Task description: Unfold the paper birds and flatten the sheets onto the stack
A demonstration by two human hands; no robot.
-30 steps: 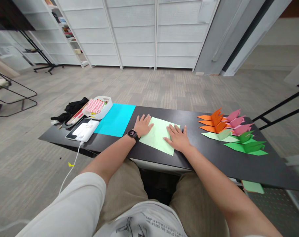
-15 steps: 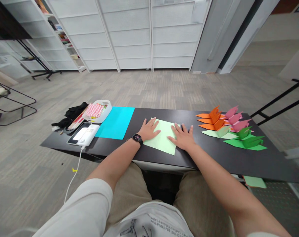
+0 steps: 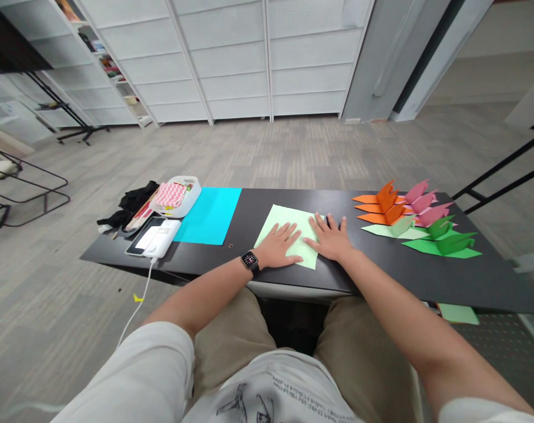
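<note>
A pale green sheet of paper [image 3: 273,220] lies on the dark table [image 3: 355,273] in front of me. My left hand [image 3: 278,245] rests flat on its lower middle, fingers spread, with a black watch [image 3: 249,260] on the wrist. On the sheet's right edge lies my right hand [image 3: 329,237], also flat with fingers apart. Both palms hide parts of the paper. To the right stand folded paper cranes in rows: orange [image 3: 383,202], pink [image 3: 423,202], pale green [image 3: 396,229] and green [image 3: 447,244].
A cyan sheet [image 3: 211,214] lies left of the green paper. Beyond it are a white basket [image 3: 190,197] with a pink checked packet, a black cloth [image 3: 137,200], and a white device [image 3: 163,241] with a cable. Green paper [image 3: 458,313] shows below the table's right front edge.
My left hand has slid down and right, from the sheet's upper left to its lower middle. My right hand stays at the right edge. The view has shifted slightly.
</note>
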